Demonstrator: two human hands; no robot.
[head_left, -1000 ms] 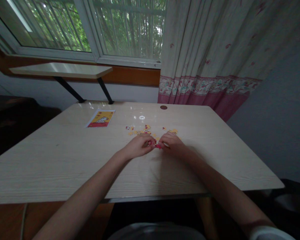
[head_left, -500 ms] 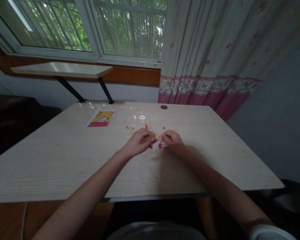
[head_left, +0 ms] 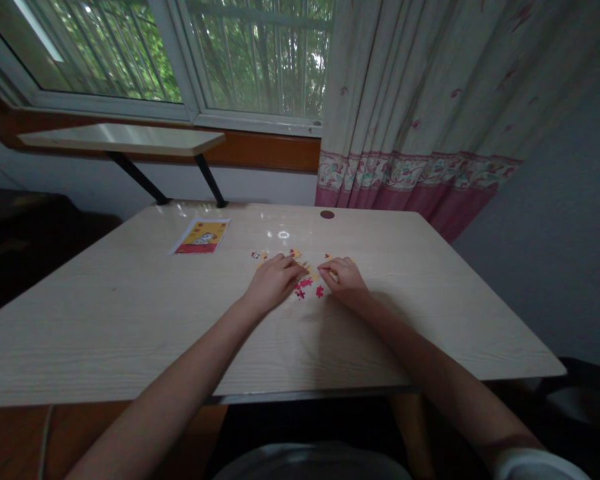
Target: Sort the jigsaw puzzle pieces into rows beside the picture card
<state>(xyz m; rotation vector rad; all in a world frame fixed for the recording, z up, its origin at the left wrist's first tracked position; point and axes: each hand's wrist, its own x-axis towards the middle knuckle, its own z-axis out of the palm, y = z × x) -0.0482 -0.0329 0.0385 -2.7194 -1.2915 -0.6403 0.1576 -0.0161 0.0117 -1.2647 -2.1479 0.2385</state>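
Dim room, daylight from window [head_left: 260,60], glare on table [head_left: 283,235], edges warped

Left hand [head_left: 273,283] and right hand [head_left: 344,280] cover some puzzle pieces [head_left: 305,287]; grip unreadable. Card [head_left: 200,237], 10 o'clock from hands: print too small.

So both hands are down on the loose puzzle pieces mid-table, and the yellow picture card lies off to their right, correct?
Not quite. The head view shows the yellow picture card off to their left, toward the far edge of the table. The rest holds: the left hand and right hand are down on the loose puzzle pieces mid-table.
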